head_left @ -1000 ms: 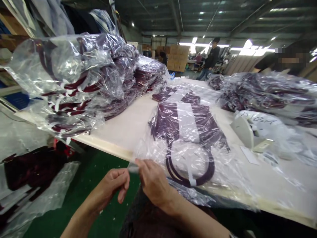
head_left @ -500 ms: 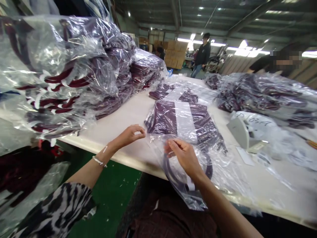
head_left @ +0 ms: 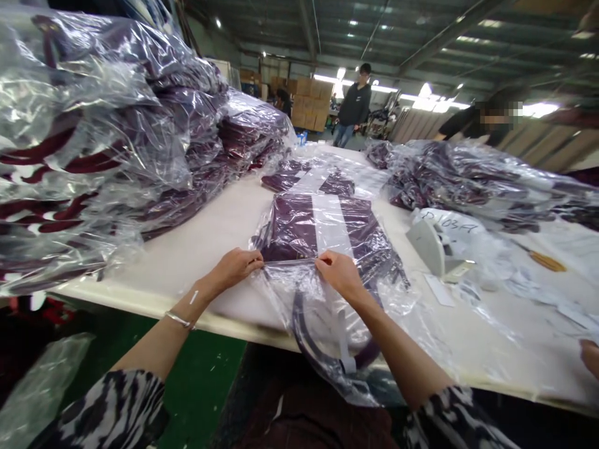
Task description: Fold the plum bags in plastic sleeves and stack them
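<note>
A dark maroon handbag (head_left: pixel 292 227) lies on the table inside a clear plastic bag (head_left: pixel 276 287), a white paper band (head_left: pixel 331 224) across it. Its dark looped handle (head_left: pixel 304 327) reaches toward me under the plastic, over the table's front edge. My left hand (head_left: pixel 239 267) is closed, pinching the plastic at the handbag's near left corner. My right hand (head_left: pixel 339 271) is also closed, gripping the same plastic near the middle of the handbag's front edge. Between both hands the plastic forms a straight fold.
Wrapped maroon bags form a tall stack (head_left: pixel 178 143) at left and a pile (head_left: pixel 449 174) at right. Beyond the handbag lies another wrapped one (head_left: pixel 281 178). A pale grey holder (head_left: pixel 425 249) and an orange-handled tool (head_left: pixel 547 260) lie right. Another person's hand (head_left: pixel 590 357) shows at the right edge.
My left hand has closed on the plastic at the handbag's corner. My right hand has shifted to the handbag's front edge, and the plastic there is now folded. The view has turned slightly right.
</note>
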The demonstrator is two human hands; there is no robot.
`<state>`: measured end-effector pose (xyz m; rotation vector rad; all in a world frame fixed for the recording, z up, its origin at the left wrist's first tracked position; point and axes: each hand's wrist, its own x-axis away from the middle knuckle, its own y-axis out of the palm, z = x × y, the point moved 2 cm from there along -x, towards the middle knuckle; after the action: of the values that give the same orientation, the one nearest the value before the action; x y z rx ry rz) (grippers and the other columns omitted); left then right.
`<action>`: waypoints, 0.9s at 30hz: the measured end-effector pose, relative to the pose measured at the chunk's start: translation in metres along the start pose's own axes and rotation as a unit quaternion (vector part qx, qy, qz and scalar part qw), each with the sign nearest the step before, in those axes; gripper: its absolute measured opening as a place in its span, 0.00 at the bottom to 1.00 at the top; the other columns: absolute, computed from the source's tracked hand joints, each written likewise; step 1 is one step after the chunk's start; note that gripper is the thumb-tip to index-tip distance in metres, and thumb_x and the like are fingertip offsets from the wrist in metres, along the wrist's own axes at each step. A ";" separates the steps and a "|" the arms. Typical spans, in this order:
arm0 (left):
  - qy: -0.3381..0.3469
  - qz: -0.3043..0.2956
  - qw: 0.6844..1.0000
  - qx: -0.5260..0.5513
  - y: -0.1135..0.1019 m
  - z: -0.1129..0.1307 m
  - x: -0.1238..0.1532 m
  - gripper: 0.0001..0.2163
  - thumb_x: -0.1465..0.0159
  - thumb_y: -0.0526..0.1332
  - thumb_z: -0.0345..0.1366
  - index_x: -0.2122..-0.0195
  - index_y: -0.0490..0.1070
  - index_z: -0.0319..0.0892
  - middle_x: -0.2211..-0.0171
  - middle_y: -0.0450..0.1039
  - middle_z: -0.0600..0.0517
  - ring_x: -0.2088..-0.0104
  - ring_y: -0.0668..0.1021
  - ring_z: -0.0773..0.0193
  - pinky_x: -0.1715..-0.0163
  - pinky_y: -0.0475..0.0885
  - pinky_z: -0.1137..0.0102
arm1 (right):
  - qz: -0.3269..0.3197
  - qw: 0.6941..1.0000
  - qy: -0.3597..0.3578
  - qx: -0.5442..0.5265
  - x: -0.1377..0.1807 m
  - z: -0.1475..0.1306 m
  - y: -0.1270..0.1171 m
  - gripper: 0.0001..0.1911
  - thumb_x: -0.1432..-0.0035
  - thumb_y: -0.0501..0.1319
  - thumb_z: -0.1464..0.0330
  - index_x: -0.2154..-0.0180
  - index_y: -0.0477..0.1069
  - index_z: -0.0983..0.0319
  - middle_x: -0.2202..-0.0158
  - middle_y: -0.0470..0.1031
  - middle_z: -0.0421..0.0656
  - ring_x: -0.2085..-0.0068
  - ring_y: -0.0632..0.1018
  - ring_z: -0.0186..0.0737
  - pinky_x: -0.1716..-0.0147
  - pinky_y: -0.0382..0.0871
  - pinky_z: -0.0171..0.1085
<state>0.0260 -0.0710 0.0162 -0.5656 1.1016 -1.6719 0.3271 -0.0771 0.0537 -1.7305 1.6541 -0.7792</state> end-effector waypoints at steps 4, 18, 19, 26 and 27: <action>-0.025 0.040 0.994 -0.101 0.004 0.011 -0.003 0.08 0.33 0.60 0.42 0.62 0.74 0.44 0.66 0.79 0.48 0.63 0.78 0.54 0.57 0.66 0.64 | 0.003 0.995 -0.014 0.096 -0.013 0.018 0.007 0.08 0.41 0.59 0.69 0.67 0.78 0.59 0.68 0.80 0.42 0.65 0.76 0.39 0.65 0.61 0.35; -0.018 0.056 0.998 0.017 0.027 0.076 -0.041 0.08 0.37 0.63 0.42 0.69 0.77 0.44 0.69 0.79 0.51 0.65 0.76 0.57 0.58 0.65 0.63 | -0.181 0.970 0.022 -0.161 -0.037 0.031 -0.005 0.14 0.44 0.68 0.59 0.69 0.78 0.65 0.76 0.76 0.40 0.76 0.72 0.31 0.76 0.61 0.30; -0.015 0.056 0.998 0.033 0.026 0.076 -0.041 0.09 0.37 0.62 0.42 0.69 0.77 0.44 0.69 0.79 0.51 0.65 0.77 0.57 0.58 0.66 0.63 | -0.178 0.967 0.028 -0.180 -0.037 0.030 -0.004 0.11 0.45 0.68 0.62 0.70 0.77 0.64 0.78 0.74 0.38 0.77 0.71 0.30 0.76 0.61 0.30; -0.055 0.011 0.996 0.068 0.028 0.073 -0.061 0.15 0.37 0.58 0.51 0.67 0.79 0.47 0.66 0.81 0.51 0.63 0.80 0.56 0.61 0.70 0.66 | -0.065 0.990 0.011 -0.126 -0.053 0.032 -0.001 0.06 0.53 0.67 0.69 0.69 0.81 0.60 0.75 0.78 0.37 0.72 0.74 0.35 0.74 0.61 0.31; -0.066 0.010 0.997 0.048 0.031 0.075 -0.065 0.15 0.38 0.57 0.50 0.67 0.79 0.47 0.66 0.81 0.52 0.63 0.80 0.56 0.61 0.69 0.66 | -0.045 0.995 0.008 -0.085 -0.055 0.034 -0.003 0.06 0.53 0.67 0.69 0.70 0.81 0.60 0.72 0.79 0.39 0.70 0.76 0.37 0.72 0.62 0.32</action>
<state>0.1245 -0.0438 0.0340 -0.5920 0.9240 -1.6381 0.3527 -0.0212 0.0341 -1.9335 1.7047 -0.7120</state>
